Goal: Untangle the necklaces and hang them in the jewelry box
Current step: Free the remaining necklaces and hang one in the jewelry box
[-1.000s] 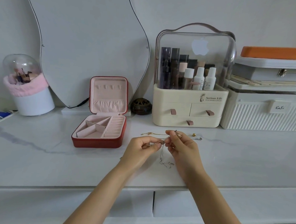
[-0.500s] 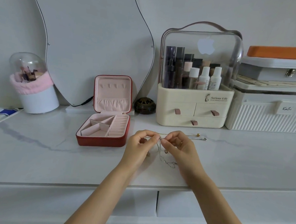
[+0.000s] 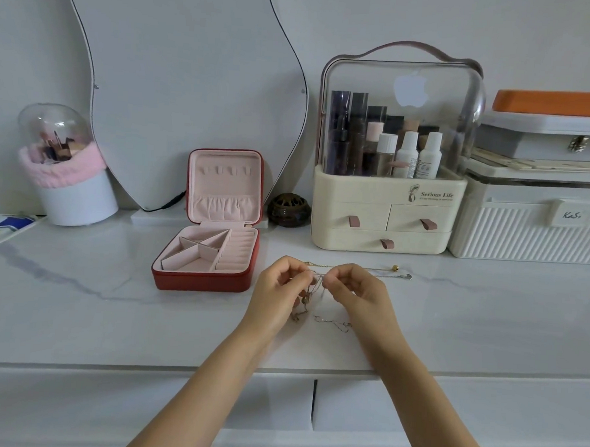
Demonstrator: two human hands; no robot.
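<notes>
A tangle of thin necklace chains [image 3: 312, 294] hangs between my two hands above the white marble tabletop, its loose ends trailing on the surface. My left hand [image 3: 278, 292] pinches the chains from the left. My right hand [image 3: 356, 291] pinches them from the right, fingertips almost touching the left hand's. Another chain with a gold bead end [image 3: 394, 268] lies flat behind my hands. The red jewelry box [image 3: 206, 249] stands open to the left, its pink lid upright with a row of small hooks and a gathered pocket. Nothing hangs on the hooks.
A cream cosmetics organizer [image 3: 387, 194] with drawers stands behind my hands, a white ribbed case [image 3: 532, 232] to its right. A wavy mirror [image 3: 185, 81] leans on the wall, with a small dark jar [image 3: 289, 210] at its foot. A domed brush holder [image 3: 67, 177] sits far left.
My hands have stayed together on the tangle and worked at it; the hanging chains have spread lower onto the tabletop. The camera view has shifted slightly.
</notes>
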